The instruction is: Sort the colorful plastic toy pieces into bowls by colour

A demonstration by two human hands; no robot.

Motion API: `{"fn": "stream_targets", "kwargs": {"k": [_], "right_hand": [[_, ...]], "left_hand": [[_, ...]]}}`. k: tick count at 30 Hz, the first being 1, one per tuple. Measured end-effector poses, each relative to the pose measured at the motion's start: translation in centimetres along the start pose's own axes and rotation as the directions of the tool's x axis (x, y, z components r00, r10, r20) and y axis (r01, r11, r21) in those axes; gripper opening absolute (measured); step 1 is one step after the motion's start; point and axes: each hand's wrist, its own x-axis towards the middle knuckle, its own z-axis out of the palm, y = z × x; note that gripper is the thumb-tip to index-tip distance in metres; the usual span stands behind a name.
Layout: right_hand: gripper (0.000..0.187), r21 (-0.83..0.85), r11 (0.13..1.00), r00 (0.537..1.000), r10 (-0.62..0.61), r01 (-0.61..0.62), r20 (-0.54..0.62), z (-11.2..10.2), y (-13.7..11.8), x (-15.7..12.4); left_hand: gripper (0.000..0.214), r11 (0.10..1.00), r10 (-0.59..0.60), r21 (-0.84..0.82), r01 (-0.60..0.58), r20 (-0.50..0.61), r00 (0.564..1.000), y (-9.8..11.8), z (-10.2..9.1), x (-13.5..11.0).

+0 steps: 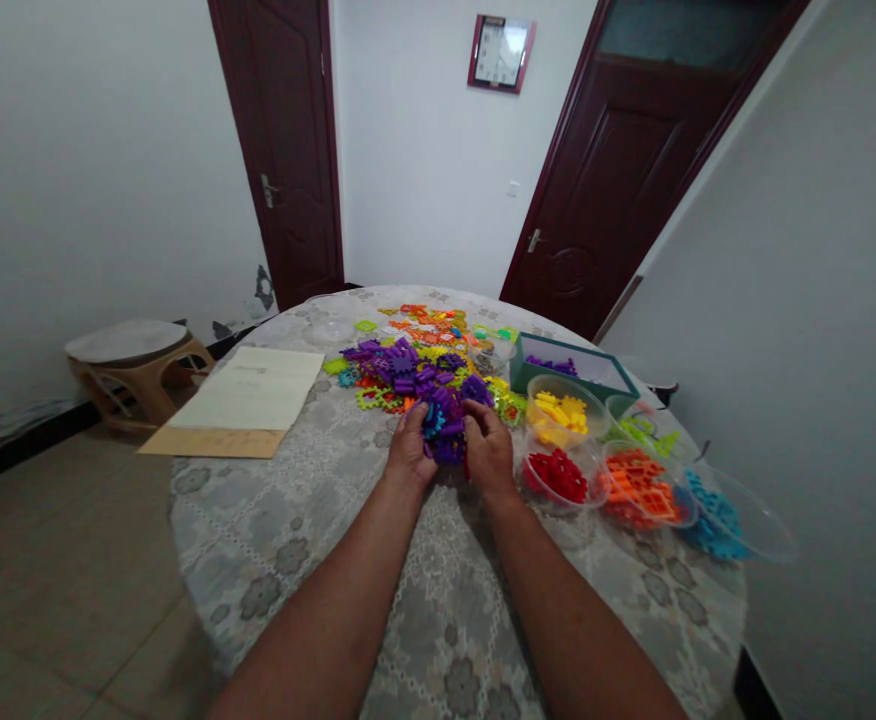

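Observation:
A cluster of purple plastic gear pieces [449, 448] is between my hands, low over the near side of the toy pile. My left hand [408, 448] grips its left side, next to a blue gear [433, 420]. On the other side, my right hand [489, 446] has its fingers curled against the purple pieces, and a bit of red shows below its thumb. How the pieces join is partly hidden by my fingers. Just beyond lies a heap of loose purple pieces [400, 365], with yellow-green gears [369, 399] and orange pieces [430, 325] around and behind it.
To the right stand a green box [519, 378] with purple pieces and clear bowls of yellow [560, 415], red [558, 476], orange [639, 485], green [648, 435] and blue pieces [712, 515]. An open paper folder [247, 390] lies left on the patterned tablecloth [295, 600]. A stool [138, 370] stands beyond.

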Motion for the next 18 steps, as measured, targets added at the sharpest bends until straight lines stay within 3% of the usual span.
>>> {"fn": "stream_targets", "kwargs": {"k": [12, 18], "right_hand": [[0.036, 0.145, 0.988, 0.995, 0.043, -0.056, 0.089, 0.58, 0.17, 0.09], [0.032, 0.224, 0.972, 0.997, 0.082, -0.077, -0.011, 0.96, -0.47, 0.20]], "left_hand": [[0.030, 0.998, 0.028, 0.049, -0.027, -0.022, 0.999, 0.72, -0.05, 0.31], [0.028, 1.000, -0.006, 0.013, 0.006, -0.029, 1.000, 1.05, -0.30, 1.06]]}}
